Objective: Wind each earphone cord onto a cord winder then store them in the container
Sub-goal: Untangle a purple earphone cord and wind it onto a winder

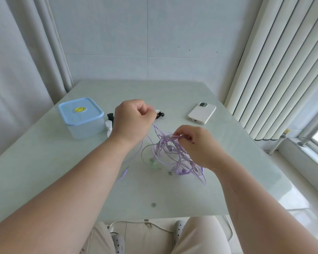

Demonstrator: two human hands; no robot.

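A tangle of purple earphone cords (pixel 174 154) hangs over the middle of the table, its lower loops touching the surface. My right hand (pixel 196 143) pinches several strands at the top of the tangle. My left hand (pixel 132 120) is fisted on a purple strand that runs down into the bundle. A purple jack plug (pixel 126 171) lies on the table to the left. A pale green winder (pixel 153 164) shows under the cords. A black earphone set (pixel 160 114) lies just behind my left hand. The container (pixel 81 118) with a blue lid stands shut at the left.
Black and white cord winders (pixel 109 121) lie between the container and my left wrist. A white phone (pixel 201 113) rests face down at the back right. The glass table (pixel 62 162) ends near my knees; curtains hang on both sides.
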